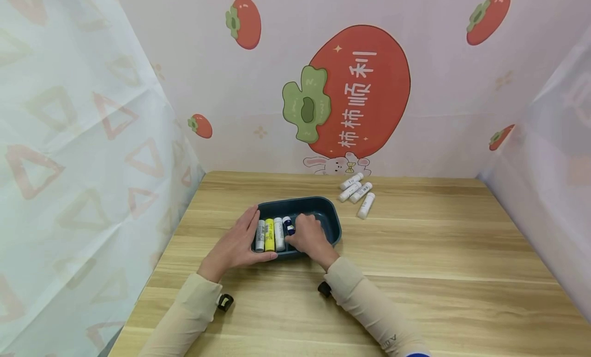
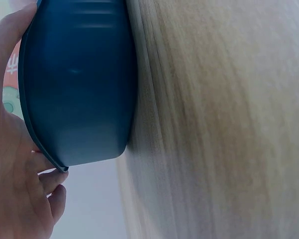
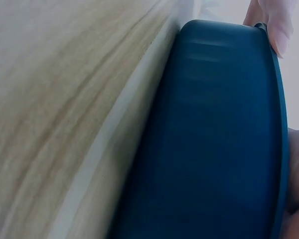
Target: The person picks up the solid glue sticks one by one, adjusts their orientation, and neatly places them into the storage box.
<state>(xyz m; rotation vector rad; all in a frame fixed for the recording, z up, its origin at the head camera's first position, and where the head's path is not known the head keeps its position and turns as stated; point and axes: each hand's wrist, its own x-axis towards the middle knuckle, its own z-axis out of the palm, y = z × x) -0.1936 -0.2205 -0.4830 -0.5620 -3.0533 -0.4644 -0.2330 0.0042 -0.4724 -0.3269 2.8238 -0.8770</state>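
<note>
A dark teal box (image 1: pixel 329 213) with rounded corners sits on the table. In its left part a grey-white tube (image 1: pixel 260 236), a yellow tube (image 1: pixel 270 235) and a white tube (image 1: pixel 279 234) lie side by side. My left hand (image 1: pixel 235 244) grips the box's left end, thumb along the front rim and fingers at the far left corner; the left wrist view shows the box wall (image 2: pixel 79 89) beside it. Inside the box, my right hand (image 1: pixel 310 236) pinches a dark blue and white tube (image 1: pixel 289 224), its curled fingers partly hiding the tube.
Several white capped tubes (image 1: pixel 355 187) lie loose at the back of the wooden table (image 1: pixel 415 264), right of the box. A patterned sheet (image 1: pixel 443 90) stands behind the table, with others at the left and right sides.
</note>
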